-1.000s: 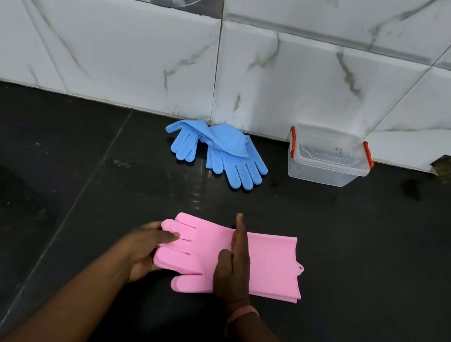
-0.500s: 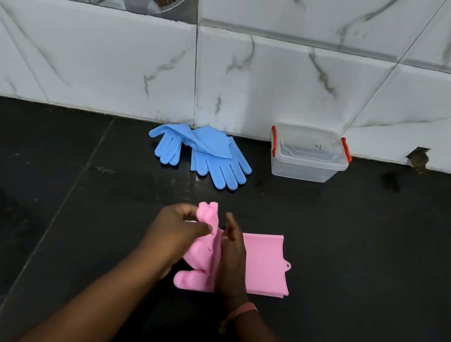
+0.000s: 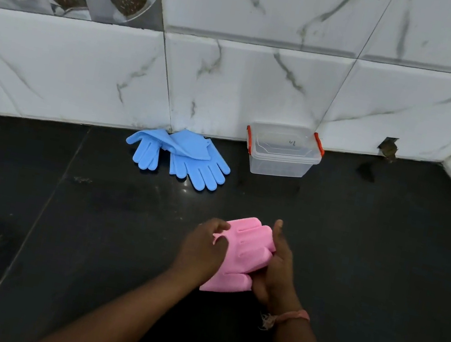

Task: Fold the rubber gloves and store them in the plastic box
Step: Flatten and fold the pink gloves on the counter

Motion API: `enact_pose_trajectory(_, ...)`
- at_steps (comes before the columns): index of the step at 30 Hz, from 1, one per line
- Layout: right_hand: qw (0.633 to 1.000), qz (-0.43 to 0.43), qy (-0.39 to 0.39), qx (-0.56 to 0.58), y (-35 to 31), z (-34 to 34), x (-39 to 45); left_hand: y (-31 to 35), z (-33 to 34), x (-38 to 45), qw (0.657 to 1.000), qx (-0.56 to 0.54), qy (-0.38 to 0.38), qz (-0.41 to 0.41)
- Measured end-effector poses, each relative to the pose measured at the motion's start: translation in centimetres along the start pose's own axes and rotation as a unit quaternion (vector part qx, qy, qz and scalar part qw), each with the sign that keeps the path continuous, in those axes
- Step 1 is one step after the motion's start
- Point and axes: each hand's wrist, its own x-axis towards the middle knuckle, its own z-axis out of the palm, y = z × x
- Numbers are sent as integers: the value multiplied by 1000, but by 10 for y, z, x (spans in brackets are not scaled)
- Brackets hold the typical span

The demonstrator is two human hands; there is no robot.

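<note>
The pink rubber gloves (image 3: 243, 252) lie folded over on themselves on the black counter, finger side on top. My left hand (image 3: 201, 251) presses on their left side and my right hand (image 3: 275, 273) grips the right edge from below, so both hold the folded bundle. The blue rubber gloves (image 3: 188, 155) lie loose against the back wall. The clear plastic box (image 3: 279, 166) with orange clips stands to their right, its lid on.
The black counter (image 3: 59, 217) runs to a white marble-tiled wall (image 3: 233, 87) at the back and a side wall at the far right. A small hole in the wall (image 3: 389, 147) is right of the box. The counter's front edge shows at lower right.
The pink gloves went from lying flat to folded in half, finger end brought over the cuff by my left hand. My right hand moved from pressing the middle to gripping the right edge.
</note>
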Motion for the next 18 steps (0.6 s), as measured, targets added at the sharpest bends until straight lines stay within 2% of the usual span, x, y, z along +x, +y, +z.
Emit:
enact_pose_trajectory(2, 998, 0, 32, -45, -5, -9, 1, -23, 9, 5, 995, 89, 20, 42)
enact_pose_trajectory(4, 984, -25, 81, -155, -5, -19, 6, -43, 20, 8, 980, 176, -21, 86)
enact_pose_trajectory(7, 931, -90, 164, -315, -3, -22, 5, -64, 35, 12, 953, 264, -84, 124)
enact_pose_trajectory(9, 887, -127, 196, -398, -2, -27, 7, -72, 42, 13, 939, 303, -79, 145)
enact_pose_trajectory(11, 834, -154, 226, -479, 0, -29, 7, -77, 46, 15, 928, 332, -69, 155)
enact_pose_trajectory(12, 792, -171, 240, -534, 2, -32, 8, -78, 47, 17, 923, 344, -65, 156)
enact_pose_trajectory(14, 676, -215, 259, -656, 5, -36, 8, -82, 49, 20, 916, 361, -58, 163)
enact_pose_trajectory(15, 629, -239, 262, -692, 7, -38, 9, -82, 49, 20, 913, 366, -56, 170)
enact_pose_trajectory(18, 576, -291, 211, -734, 15, -32, 12, -82, 49, 24, 904, 364, -51, 218)
